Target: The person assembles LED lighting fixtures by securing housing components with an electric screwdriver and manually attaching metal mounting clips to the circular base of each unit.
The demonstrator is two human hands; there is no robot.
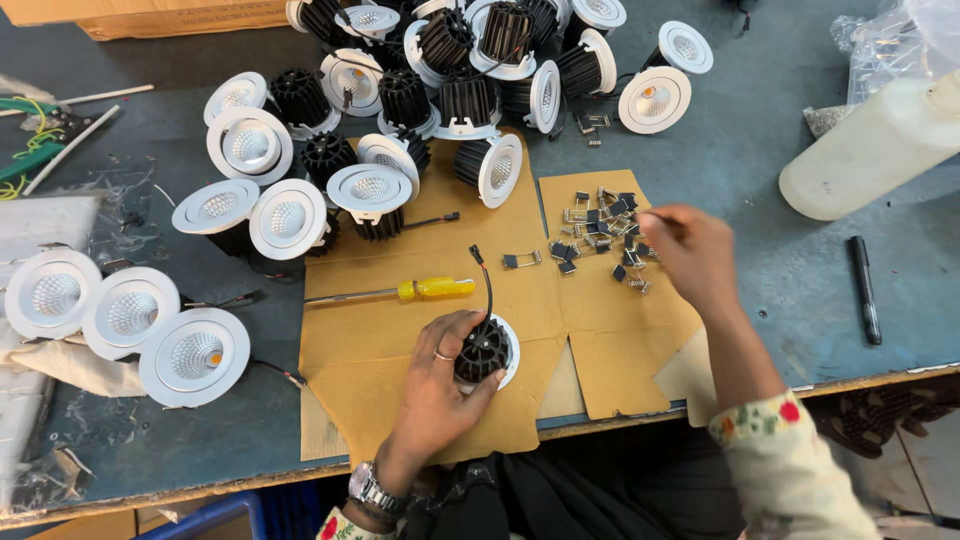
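while the left hand (440, 375) is wrapping its fingers around a downlight (487, 350) lying face down on the cardboard sheet (380, 340), the black finned heat sink is facing up and the white rim is showing at the lower right of the grip. fingers are curling closed on the black body; a ring is sitting on one finger, a metal watch (367, 488) on the wrist. a black lead with a red-tipped connector (483, 270) is rising from the downlight toward the middle of the cardboard.

right hand (695, 255) is reaching over the pile of small metal spring clips (600, 225) on the right-hand cardboard piece, fingertips pinching together at the pile's right edge; motion blur there, so cannot tell whether a clip is actually between them.

yellow-handled screwdriver (400, 292) is lying just above the left hand, apart from it, shaft pointing left. cluster of finished downlights (400, 110) is crowding the upper bench, more white-rimmed ones (130, 315) sitting at the left edge. black marker (865, 290) is lying on the blue-grey bench top (780, 180) right of the cardboard, translucent white bottle (870, 150) on its side beyond it.
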